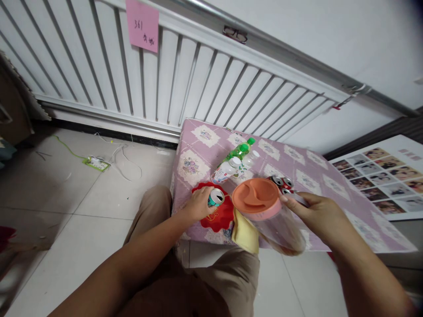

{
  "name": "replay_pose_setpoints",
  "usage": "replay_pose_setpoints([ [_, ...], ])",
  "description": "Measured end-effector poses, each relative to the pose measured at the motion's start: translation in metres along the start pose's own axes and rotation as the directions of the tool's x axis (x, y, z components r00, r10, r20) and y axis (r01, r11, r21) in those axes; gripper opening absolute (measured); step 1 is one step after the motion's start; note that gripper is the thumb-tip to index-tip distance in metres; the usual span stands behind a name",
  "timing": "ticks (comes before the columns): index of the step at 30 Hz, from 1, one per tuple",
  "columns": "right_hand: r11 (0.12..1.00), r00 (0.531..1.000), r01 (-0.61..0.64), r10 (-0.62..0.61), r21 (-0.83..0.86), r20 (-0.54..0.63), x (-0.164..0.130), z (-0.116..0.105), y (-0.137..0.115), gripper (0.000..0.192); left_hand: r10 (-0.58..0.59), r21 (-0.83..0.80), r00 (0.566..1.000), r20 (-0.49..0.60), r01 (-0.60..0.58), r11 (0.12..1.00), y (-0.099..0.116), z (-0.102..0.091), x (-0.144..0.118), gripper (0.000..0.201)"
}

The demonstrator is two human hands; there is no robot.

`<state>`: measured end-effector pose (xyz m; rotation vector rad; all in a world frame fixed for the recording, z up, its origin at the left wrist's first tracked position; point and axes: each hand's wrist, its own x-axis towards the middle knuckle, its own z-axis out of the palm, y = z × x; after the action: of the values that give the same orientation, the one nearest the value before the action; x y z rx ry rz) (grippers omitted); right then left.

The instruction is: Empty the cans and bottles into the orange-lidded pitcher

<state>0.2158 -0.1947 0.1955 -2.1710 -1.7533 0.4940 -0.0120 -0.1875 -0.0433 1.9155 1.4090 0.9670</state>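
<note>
My left hand [198,203] is wrapped round an opened teal drink can [216,197], over a red scalloped mat [226,215] near the table's front left corner. My right hand [315,215] grips the handle of a clear plastic pitcher [280,229] with an orange lid [256,195]. The pitcher is tilted, its lid end toward the can, and a little brownish content shows at its bottom. Beneath it, a folded yellow cloth [246,231] hangs over the table edge. Just behind the mat leans or lies a white bottle [226,170]; I cannot tell which.
A flowered purple cloth covers the table [317,176]. Green-capped bottles [243,149] and a clear bottle [253,158] are behind the white one. Several dark and red cans [284,182] stand beyond the pitcher. A white radiator [185,83] borders the back; a power strip [95,164] lies on the floor.
</note>
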Motion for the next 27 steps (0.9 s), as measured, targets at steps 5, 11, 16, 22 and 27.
replay_pose_setpoints([
  [5, 1.0, 1.0, 0.0, 0.0, -0.013, -0.009, 0.0017, 0.0009, 0.0015, 0.07, 0.002, -0.008, 1.0, 0.002, -0.002, 1.0, 0.0009, -0.0014, -0.0004, 0.066],
  [11, 0.999, 0.999, 0.036, -0.035, -0.033, 0.005, -0.002, -0.0015, -0.0024, 0.069, -0.009, -0.003, 1.0, 0.007, 0.009, 1.0, 0.0016, -0.0015, -0.0008, 0.067],
  [16, 0.999, 0.999, 0.038, -0.038, -0.039, -0.003, -0.0013, -0.0007, -0.004, 0.071, -0.013, -0.004, 1.0, 0.004, 0.013, 1.0, 0.0017, -0.0013, -0.0003, 0.067],
  [22, 0.999, 1.0, 0.018, -0.017, -0.05, 0.01, -0.0006, -0.0014, -0.0015, 0.074, -0.014, -0.011, 1.0, 0.012, 0.014, 1.0, 0.0023, -0.0025, -0.0006, 0.067],
  [27, 0.999, 1.0, 0.017, -0.017, -0.045, -0.003, -0.0033, -0.0026, -0.005, 0.075, -0.015, -0.013, 1.0, 0.012, 0.015, 1.0, 0.002, -0.0022, -0.0007, 0.067],
])
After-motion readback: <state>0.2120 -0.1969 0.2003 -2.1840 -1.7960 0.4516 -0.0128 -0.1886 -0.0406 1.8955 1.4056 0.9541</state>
